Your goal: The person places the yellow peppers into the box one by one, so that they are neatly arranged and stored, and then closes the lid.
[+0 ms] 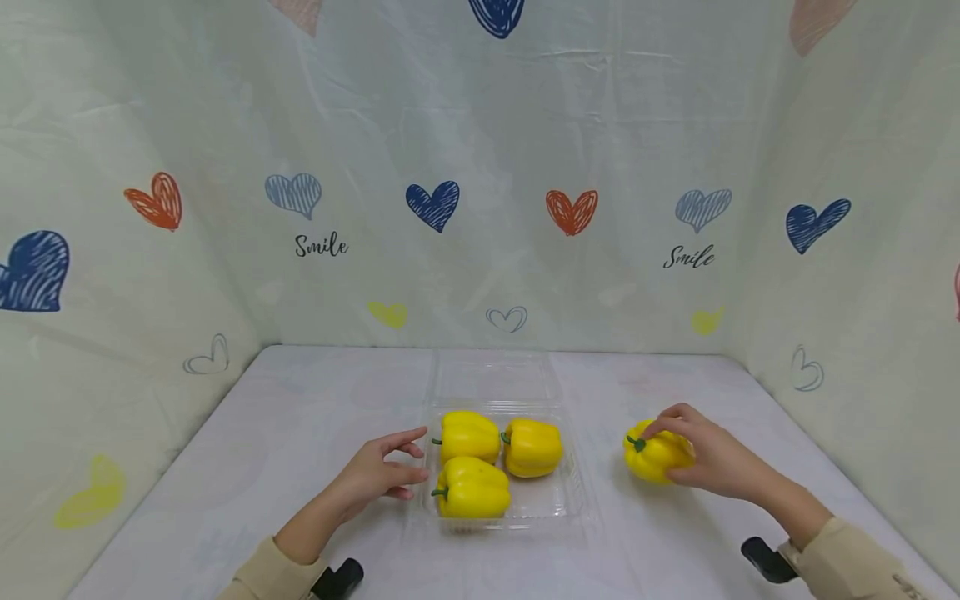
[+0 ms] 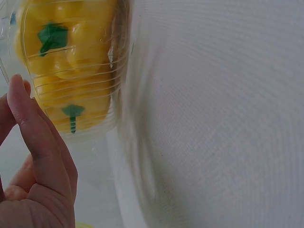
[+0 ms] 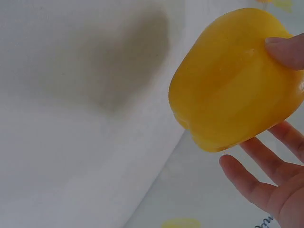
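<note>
Hands: our right hand [image 1: 708, 458] grips the loose pepper [image 1: 654, 455], right of the tray [image 1: 551, 500]; left hand [image 1: 375, 475] open, beside tray.

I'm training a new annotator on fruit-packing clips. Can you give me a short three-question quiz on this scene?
1. How many yellow peppers lie in the clear plastic tray?
2. True or false: the right hand has its grip on a pepper inside the tray.
3. Where is the left hand? A) on the tray's open lid B) beside the tray's left edge, fingers relaxed C) round a pepper

Key
1. Three.
2. False: the fourth pepper it holds sits on the table, right of the tray.
3. B
</note>
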Demonstrator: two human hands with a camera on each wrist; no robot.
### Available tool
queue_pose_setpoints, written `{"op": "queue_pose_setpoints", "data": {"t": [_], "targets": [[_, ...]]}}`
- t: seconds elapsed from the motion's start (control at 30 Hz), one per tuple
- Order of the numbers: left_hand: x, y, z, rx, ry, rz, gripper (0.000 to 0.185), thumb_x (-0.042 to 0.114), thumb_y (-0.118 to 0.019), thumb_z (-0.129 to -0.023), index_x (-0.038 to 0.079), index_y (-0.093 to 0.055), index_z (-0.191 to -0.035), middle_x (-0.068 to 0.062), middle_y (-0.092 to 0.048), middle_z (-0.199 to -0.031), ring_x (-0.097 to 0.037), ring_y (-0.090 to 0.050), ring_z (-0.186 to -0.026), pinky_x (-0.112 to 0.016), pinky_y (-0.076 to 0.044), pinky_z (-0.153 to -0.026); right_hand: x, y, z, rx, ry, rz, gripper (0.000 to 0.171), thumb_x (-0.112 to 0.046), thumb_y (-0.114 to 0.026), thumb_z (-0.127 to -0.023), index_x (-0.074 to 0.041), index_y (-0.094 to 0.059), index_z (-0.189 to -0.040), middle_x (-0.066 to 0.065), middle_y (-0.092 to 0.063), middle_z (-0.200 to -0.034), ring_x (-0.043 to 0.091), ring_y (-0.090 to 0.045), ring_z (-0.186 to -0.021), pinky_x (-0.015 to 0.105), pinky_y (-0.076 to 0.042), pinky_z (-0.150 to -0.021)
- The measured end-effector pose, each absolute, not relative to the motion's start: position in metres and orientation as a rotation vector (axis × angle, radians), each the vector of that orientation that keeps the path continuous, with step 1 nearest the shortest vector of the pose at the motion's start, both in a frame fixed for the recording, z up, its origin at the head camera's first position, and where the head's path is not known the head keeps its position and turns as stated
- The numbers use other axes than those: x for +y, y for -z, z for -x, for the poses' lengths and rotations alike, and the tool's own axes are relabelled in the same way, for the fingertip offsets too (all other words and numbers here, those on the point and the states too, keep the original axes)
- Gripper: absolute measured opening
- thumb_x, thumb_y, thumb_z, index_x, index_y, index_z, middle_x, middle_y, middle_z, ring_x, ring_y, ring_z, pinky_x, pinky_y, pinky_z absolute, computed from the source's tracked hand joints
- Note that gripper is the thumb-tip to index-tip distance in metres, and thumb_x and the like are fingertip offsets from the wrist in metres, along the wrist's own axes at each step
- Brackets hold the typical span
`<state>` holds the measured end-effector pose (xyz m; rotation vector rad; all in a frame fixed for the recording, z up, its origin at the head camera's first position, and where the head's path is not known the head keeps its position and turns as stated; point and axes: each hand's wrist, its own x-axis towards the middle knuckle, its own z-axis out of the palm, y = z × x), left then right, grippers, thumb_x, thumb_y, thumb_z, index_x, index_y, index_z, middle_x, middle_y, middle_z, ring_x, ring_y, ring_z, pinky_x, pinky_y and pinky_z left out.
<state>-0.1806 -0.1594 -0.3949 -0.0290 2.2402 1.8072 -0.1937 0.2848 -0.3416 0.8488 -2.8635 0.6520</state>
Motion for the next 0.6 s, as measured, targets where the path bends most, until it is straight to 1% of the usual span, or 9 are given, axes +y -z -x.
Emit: {"op": "queue_pose_setpoints", "data": {"t": [0.3, 0.6], "targets": [[-0.159, 0.395, 0.181, 2.255, -1.788, 0.054, 0.068, 0.009, -0.076, -0.077, 0.009, -0.046, -0.138, -0.010, -0.050, -0.110, -0.019, -0.056, -0.065, -0.032, -0.056, -0.063, 0.263, 0.334, 0.189, -2.806, -0.631, -0.936, 0.045, -0.002, -0.079, -0.066, -0.024, -0.062, -0.101, 0.004, -0.047, -0.109, 0.024, -0.053, -0.093, 0.045, -0.051, -0.079], [-0.158, 0.394, 0.180, 2.254, -1.796, 0.041, 0.069, 0.008, -0.076, -0.076, 0.008, -0.046, -0.138, -0.011, -0.050, -0.109, -0.019, -0.056, -0.064, -0.033, -0.056, -0.063, 0.243, 0.331, 0.186, -2.770, -0.645, -1.008, 0.045, -0.005, -0.080, -0.066, -0.025, -0.062, -0.102, 0.001, -0.048, -0.109, 0.023, -0.053, -0.094, 0.044, -0.051, -0.079]]}}
